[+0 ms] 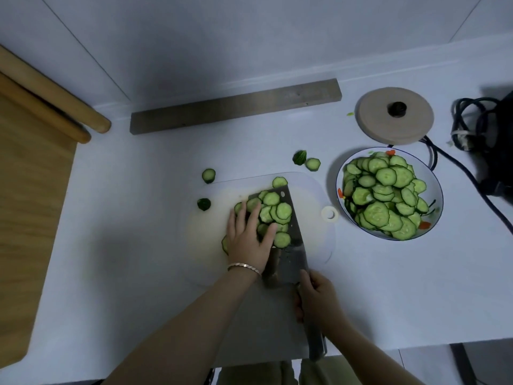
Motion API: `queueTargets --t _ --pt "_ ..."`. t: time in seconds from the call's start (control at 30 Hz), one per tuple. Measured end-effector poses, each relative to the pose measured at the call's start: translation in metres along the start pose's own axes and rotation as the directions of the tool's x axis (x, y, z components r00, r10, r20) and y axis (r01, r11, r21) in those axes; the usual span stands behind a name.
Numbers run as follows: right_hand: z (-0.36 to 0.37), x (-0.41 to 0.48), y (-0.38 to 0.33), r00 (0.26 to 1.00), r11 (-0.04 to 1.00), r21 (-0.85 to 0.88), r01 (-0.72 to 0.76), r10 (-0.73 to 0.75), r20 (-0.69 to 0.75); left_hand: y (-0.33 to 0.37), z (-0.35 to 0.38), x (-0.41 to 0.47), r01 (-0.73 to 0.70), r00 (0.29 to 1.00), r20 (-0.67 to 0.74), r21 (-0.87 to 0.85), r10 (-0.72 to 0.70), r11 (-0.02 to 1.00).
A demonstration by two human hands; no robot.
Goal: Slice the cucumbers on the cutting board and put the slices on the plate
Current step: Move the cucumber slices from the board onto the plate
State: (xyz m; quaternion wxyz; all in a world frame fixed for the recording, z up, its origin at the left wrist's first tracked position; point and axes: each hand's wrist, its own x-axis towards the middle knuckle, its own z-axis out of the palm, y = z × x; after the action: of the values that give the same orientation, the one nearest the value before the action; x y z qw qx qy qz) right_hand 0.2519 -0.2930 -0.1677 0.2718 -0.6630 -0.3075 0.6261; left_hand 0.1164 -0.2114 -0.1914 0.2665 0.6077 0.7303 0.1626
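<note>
A heap of cucumber slices [273, 211] lies on the flat blade of a cleaver [295, 254], over the white cutting board [311, 195]. My left hand [248, 240] rests on the heap's left side with straight, spread fingers pressing the slices against the blade. My right hand [316, 300] grips the cleaver's handle near the board's front edge. To the right, a white blue-rimmed plate [340, 173] is piled with cucumber slices [384, 194] and a few orange bits.
Stray cucumber pieces lie off the board: two [208, 175] [204, 204] at its left, two [299, 157] [312, 163] behind it. A round lid [394, 115] and black cables [469, 129] sit at the back right, a grey bar [236, 105] behind, wooden boards [30, 190] at the left.
</note>
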Motion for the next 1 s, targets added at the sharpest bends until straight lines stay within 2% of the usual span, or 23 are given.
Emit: queueTargets --t 0.1,0.33,0.43,0.53,0.67,0.87,0.93,1.0 --pt "0.000 -0.002 -0.004 1.000 1.000 0.028 0.004 -0.004 -0.017 0.003 0.004 -0.001 0.015 1.000 -0.006 0.043 -0.015 0.999" --pt "-0.032 -0.021 -0.028 0.998 0.995 0.097 0.032 -0.027 -0.051 0.050 0.001 -0.006 -0.051 0.998 -0.032 -0.049 0.050 0.997" --pt "-0.061 -0.033 -0.044 0.995 0.987 0.143 0.068 -0.058 -0.075 0.086 0.001 -0.006 -0.106 0.994 -0.020 -0.055 0.105 0.993" --pt "-0.097 -0.042 -0.057 0.985 0.988 0.097 0.123 -0.110 -0.133 0.125 0.010 -0.004 -0.197 0.980 -0.037 -0.101 0.194 0.975" --pt "-0.147 -0.045 -0.067 0.963 0.988 -0.018 0.151 -0.151 -0.222 0.177 0.037 0.003 -0.242 0.969 0.021 -0.087 0.245 0.966" --pt "-0.191 -0.025 -0.066 0.953 0.996 -0.025 0.083 -0.086 -0.290 0.210 0.070 0.020 -0.257 0.952 0.188 0.066 0.241 0.964" --pt "-0.199 -0.022 -0.064 0.954 0.998 -0.033 0.060 -0.067 -0.293 0.214 0.073 0.024 -0.339 0.927 0.203 0.091 0.316 0.936" --pt "-0.205 -0.021 -0.063 0.956 0.997 -0.051 0.056 -0.068 -0.285 0.221 0.072 0.031 -0.518 0.839 0.275 0.140 0.469 0.844"
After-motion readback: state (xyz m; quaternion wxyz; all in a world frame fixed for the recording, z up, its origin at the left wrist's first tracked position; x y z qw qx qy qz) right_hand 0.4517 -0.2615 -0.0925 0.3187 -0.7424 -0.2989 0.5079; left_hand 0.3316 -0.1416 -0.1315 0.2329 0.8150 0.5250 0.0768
